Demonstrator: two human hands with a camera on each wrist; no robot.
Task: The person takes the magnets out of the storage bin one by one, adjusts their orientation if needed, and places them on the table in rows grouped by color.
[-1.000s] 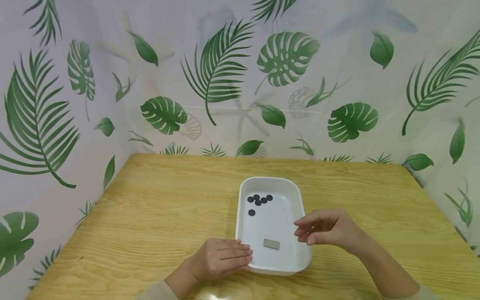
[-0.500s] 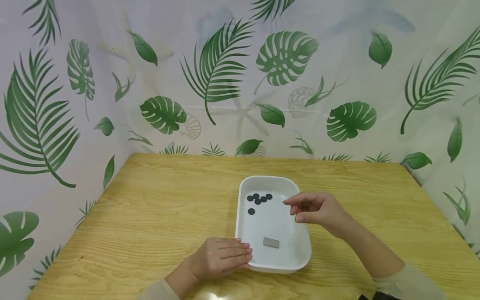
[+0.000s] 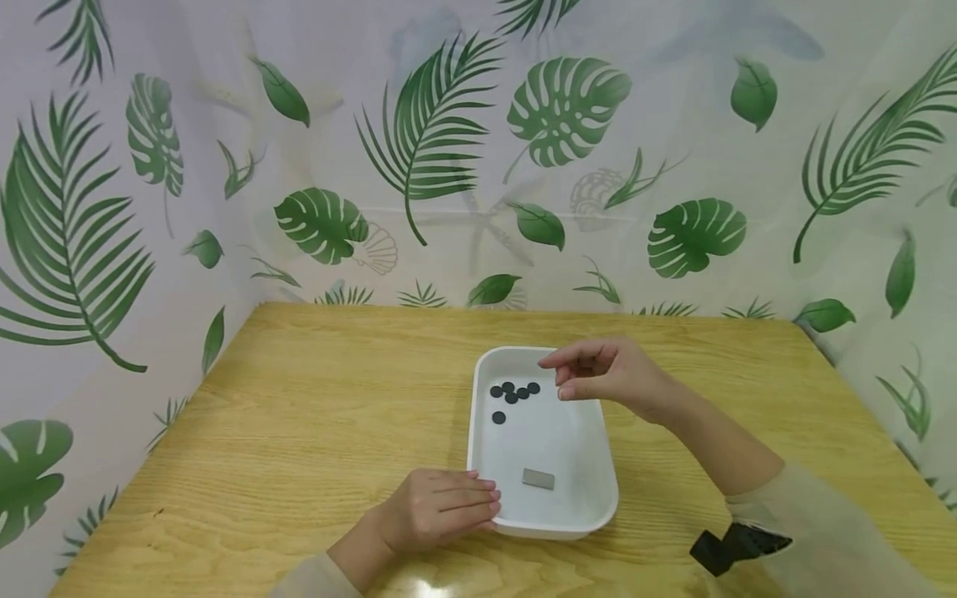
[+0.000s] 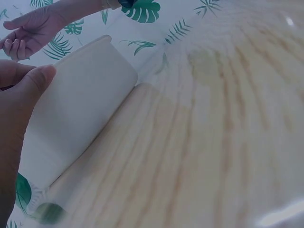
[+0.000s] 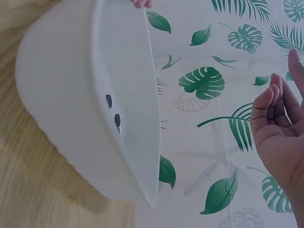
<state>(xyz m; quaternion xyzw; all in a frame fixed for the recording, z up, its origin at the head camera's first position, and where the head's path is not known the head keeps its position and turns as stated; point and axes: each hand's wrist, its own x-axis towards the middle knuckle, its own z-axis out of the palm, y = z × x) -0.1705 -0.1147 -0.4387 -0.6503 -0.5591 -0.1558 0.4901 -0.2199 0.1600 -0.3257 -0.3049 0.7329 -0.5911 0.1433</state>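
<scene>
Person's right hand (image 3: 616, 378) hovers over the far right side of the white tray (image 3: 609, 465), fingers loosely bent with thumb apart, grasping nothing visible; left hand (image 3: 444, 507) grips the tray's near left rim, fingers laid over the edge and thumb on the outer wall. Main relation: five black discs (image 3: 512, 398) cluster to the left of the right fingertips, lower down on the tray floor, the closest one just left of the thumb tip as the head view has it; the right wrist view shows those fingers well above the rim, so no contact. Sixth disc (image 3: 498, 418) lies further left and nearer the person than the right fingertips. Discs are round, no long axis to give. Right hand is nearer the discs; left hand is nearer the grey block (image 3: 538, 479), which lies flat just right of the left fingertips, long axis roughly sideways, pointing away from them. Tray's own long axis runs away from the left fingers toward the far end. No brand, label or writing readable on tray, discs or block; black strap (image 3: 736, 548) behind the right fingers, at the sleeve (image 3: 815, 523), shows no legible marking either
</scene>
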